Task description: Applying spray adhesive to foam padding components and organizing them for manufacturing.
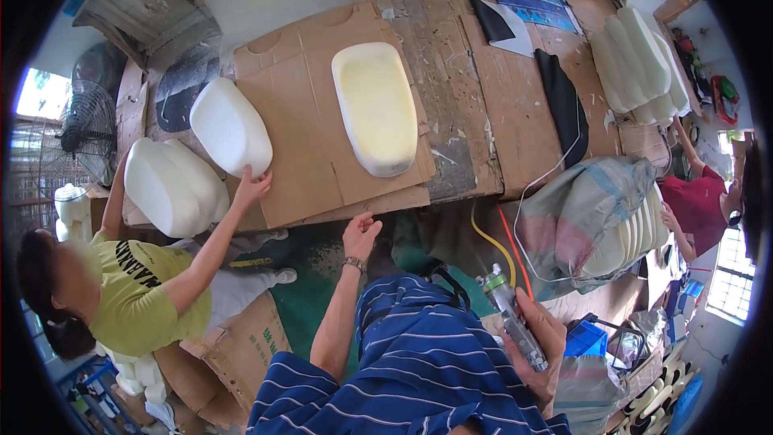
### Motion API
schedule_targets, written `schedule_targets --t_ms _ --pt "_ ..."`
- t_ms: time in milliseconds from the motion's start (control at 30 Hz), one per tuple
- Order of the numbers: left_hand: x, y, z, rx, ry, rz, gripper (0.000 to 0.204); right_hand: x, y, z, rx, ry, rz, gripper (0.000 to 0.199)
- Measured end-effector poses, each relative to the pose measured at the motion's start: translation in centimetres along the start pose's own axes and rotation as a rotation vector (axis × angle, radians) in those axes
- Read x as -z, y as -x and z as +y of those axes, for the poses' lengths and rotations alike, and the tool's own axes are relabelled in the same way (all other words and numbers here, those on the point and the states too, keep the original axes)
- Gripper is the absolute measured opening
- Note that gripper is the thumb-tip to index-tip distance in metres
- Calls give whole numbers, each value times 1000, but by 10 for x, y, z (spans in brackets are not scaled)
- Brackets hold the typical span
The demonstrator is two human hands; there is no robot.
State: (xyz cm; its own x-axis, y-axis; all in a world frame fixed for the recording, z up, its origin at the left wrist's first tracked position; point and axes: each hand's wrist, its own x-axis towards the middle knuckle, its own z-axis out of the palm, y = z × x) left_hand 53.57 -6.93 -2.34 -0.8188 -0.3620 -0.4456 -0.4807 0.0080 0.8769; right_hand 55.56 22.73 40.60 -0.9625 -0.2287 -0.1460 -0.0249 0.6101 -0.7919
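Ahead of the left hand [361,235], whose fingers hang loose and open with nothing in them at the near edge of the tabletop [475,105], lies the cream-yellow, trough-shaped foam seat cushion [376,106] on brown cardboard sheets [302,113]. Its long axis runs away from the person, hollow side up, with a pale raised rim around a yellower centre. The left hand is clearly nearer. The right hand [538,337], low beside the striped shirt, has its fingers closed around a grey metal spray gun with a green cap [513,316].
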Motion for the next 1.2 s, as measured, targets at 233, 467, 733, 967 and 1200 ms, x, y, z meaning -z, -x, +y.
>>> schedule_targets --t_ms 233,467,733,967,1200 --pt "-20 1 42 216 338 -22 36 7 13 14 6 -32 13 55" --pt "-55 -37 68 288 680 36 46 13 19 12 -37 -3 73 57" --pt "-65 -68 62 307 887 181 42 15 26 26 -11 1 27 59" --pt "-67 -70 75 341 909 169 44 28 27 30 -12 -5 -92 64" --pt "-64 -77 71 360 946 153 50 28 19 26 -140 16 84 58"
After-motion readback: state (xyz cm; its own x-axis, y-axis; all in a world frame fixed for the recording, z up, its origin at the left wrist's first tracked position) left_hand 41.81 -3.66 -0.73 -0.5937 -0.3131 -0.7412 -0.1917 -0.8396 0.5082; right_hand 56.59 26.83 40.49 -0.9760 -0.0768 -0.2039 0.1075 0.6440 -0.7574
